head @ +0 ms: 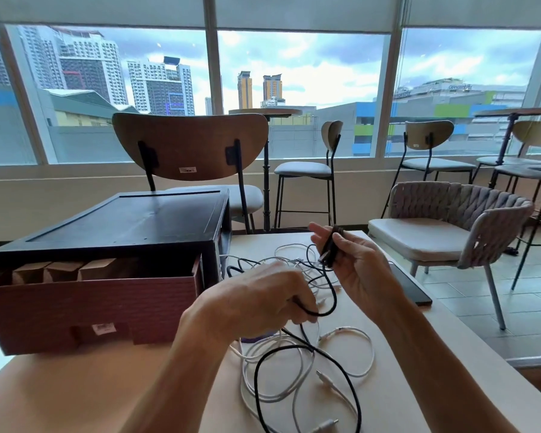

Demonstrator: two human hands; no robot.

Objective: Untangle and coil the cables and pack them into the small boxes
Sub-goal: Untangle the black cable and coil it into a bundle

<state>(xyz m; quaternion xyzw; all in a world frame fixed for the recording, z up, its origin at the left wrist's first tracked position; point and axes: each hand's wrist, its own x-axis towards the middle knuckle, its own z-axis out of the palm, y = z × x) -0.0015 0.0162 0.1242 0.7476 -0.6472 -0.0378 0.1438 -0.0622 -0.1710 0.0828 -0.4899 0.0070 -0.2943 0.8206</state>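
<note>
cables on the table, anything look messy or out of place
Yes: the white cables and the black cable lie in one tangled heap of crossing loops on the table, beside the open drawer. The left hand and right hand both hold the black cable, not yet freed. Nothing looks spilled or damaged.

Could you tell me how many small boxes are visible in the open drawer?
3, in a row in the drawer: left box, middle box, right box; more may be hidden further back.
</note>
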